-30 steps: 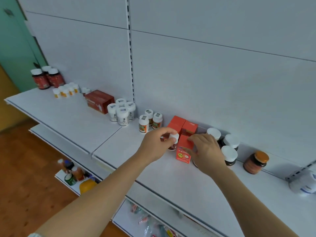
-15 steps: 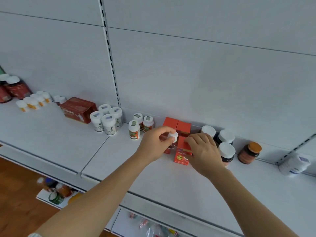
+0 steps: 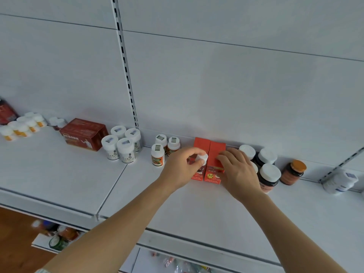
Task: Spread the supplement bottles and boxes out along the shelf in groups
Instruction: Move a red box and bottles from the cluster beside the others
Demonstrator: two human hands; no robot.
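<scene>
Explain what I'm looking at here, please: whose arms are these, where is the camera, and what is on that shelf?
There is no machine here. A person wears a camera on their head, so the single view looks forward and down at their own bare arms. The left hand grips a small white-capped bottle by its cap. The right hand rests its fingers on the orange-red boxes standing against the back wall. On the white shelf, from left to right, stand small white bottles with orange labels, a dark red box, four white tubs, three orange-labelled bottles, dark jars with white lids and an orange-lidded jar.
</scene>
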